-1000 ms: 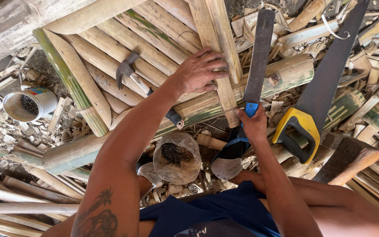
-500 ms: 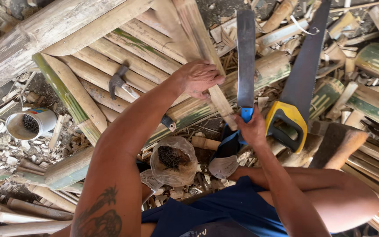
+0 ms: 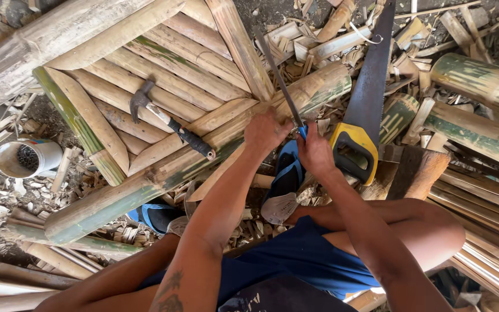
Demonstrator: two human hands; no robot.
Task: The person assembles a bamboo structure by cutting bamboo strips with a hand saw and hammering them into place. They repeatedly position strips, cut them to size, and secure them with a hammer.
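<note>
My right hand (image 3: 316, 152) grips the blue handle of a long dark blade (image 3: 278, 78) that angles up and to the left, seen edge-on, over the bamboo. My left hand (image 3: 267, 130) is closed on the near end of a split bamboo slat (image 3: 226, 121), right beside the blade's handle. The slat belongs to a panel of bamboo slats (image 3: 163, 75) lying across a thick bamboo pole (image 3: 163, 176).
A claw hammer (image 3: 168, 118) lies on the slats. A handsaw with a yellow and black handle (image 3: 365, 115) rests to the right. A tin can (image 3: 27, 157) stands at left. Bamboo poles (image 3: 480, 81), offcuts and shavings cover the ground. Blue sandals (image 3: 287, 173) lie near my knees.
My left hand slid down the slat to its near end beside my right hand. The blade turned from flat to edge-on and tilted left. The view shifted, uncovering the hammer.
</note>
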